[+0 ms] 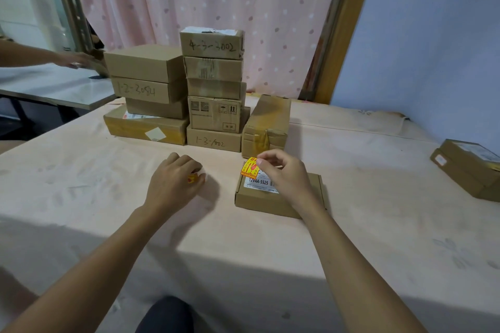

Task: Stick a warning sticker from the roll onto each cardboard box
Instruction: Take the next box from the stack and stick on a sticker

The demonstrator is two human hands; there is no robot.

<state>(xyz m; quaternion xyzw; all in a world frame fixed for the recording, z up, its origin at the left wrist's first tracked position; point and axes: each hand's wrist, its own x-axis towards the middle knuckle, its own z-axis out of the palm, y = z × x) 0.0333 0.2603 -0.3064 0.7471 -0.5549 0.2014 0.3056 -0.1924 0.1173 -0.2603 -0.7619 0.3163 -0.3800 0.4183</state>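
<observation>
A flat cardboard box [270, 200] with a white label lies on the table in front of me. My right hand [284, 173] pinches a yellow and red warning sticker [250, 170] just above the box's far left corner. To the left, my left hand [176, 180] curls over the sticker roll [193, 178] on the table, so only a yellow and red bit of the roll shows. Behind them stand stacks of cardboard boxes [213, 89], some marked with handwritten numbers.
A taped box [266, 127] stands just behind the flat one. Two more boxes [470, 167] lie at the right edge of the pink-covered table [378, 197]. Another person's hand [75, 61] reaches over a grey side table [54, 86] at the far left.
</observation>
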